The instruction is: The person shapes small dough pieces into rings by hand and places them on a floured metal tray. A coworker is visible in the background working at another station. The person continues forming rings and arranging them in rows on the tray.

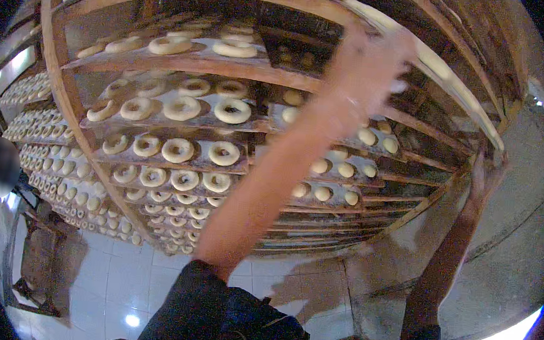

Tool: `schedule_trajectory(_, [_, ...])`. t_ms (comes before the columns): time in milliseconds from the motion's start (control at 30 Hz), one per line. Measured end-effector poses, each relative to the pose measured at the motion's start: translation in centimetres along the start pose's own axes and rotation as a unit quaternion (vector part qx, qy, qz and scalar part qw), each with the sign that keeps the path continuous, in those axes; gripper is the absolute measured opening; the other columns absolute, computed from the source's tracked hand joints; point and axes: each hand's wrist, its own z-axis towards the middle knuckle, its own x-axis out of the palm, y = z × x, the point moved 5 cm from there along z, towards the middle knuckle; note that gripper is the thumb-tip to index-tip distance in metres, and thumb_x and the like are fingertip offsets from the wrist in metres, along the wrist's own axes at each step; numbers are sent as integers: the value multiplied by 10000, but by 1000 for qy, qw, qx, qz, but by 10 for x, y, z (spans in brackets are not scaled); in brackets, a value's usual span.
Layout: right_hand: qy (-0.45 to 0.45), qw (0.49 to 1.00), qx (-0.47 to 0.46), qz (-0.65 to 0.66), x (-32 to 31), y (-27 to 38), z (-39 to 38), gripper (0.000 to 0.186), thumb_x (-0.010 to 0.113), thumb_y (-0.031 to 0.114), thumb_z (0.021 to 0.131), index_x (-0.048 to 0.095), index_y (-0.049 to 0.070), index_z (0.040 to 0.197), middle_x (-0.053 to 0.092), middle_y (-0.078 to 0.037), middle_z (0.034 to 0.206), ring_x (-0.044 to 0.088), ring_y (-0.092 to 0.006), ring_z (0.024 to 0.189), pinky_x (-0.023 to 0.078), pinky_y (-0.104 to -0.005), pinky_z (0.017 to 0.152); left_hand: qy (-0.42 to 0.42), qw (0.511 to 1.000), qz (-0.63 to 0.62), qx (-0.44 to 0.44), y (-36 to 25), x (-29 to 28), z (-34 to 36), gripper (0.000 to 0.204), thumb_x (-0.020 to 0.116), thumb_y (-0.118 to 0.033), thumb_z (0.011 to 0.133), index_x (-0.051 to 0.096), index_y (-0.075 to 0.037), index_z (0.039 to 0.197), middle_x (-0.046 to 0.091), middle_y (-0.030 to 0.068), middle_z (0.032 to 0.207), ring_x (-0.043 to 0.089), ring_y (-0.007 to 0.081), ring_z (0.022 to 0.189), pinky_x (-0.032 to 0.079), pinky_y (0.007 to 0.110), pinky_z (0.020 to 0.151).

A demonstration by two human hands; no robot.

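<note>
So, we've got both arms up at the wooden rack (228, 71), and the thing we're on is a long pale board (443, 67) running along the upper shelves at about 2 o'clock. Our left hand (380, 51) is up around 1 o'clock by the board's near-left stretch, but it's smeared with motion, so we honestly can't tell whether the fingers are clamped on or loose. Our right hand (487, 174) is out at 3 o'clock, fingers pointing up at the board's far end; it looks like they're touching it, though we can't tell if they're curled round it. We'd guess the board is stiff but awkward, more long than heavy, and likely to tip if only one end gets lifted. Best hold is probably near both ends, palms underneath. We can't see its top, but with dough rings (181, 108) at 10 o'clock and dough balls (345, 170) just off centre toward 3, anything like that up there would be soft, easily dented and prone to sliding.
</note>
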Motion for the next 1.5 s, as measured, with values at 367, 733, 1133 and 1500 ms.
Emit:
schedule_trajectory(367, [53,997,48,18,38,-125,96,473,505,316,967,420,31,1334,417,-183,1389,432,-333,1256,382,-479,1056,-181,910,367,-60,-14,-23,60,329,353,-370,988,471,-63,982,463,97,856,462,264,750,393,455,736])
schedule_trajectory(733, [147,947,19,-286,119,-271,-153,541,457,408,966,412,26,1346,415,-181,1395,426,-329,1267,348,-491,1065,-95,767,590,233,71,-49,-107,435,439,-457,906,549,-93,1117,502,171,1152,473,368,1058,344,517,936])
schedule_trajectory(1133, [269,193,904,270,429,-240,-827,668,359,540,961,407,0,1352,443,-197,1368,445,-322,1249,329,-484,1072,-539,401,707,-221,-80,-323,-670,428,538,-389,826,572,-68,1107,603,199,1075,558,379,1021,412,527,873])
schedule_trajectory(1500, [832,140,430,322,608,-120,-1059,189,696,40,801,538,50,903,567,-20,732,550,-107,618,476,-254,536,-876,2,480,-47,-277,-158,-905,238,603,-238,864,640,-7,910,643,217,887,612,382,821,474,453,740])
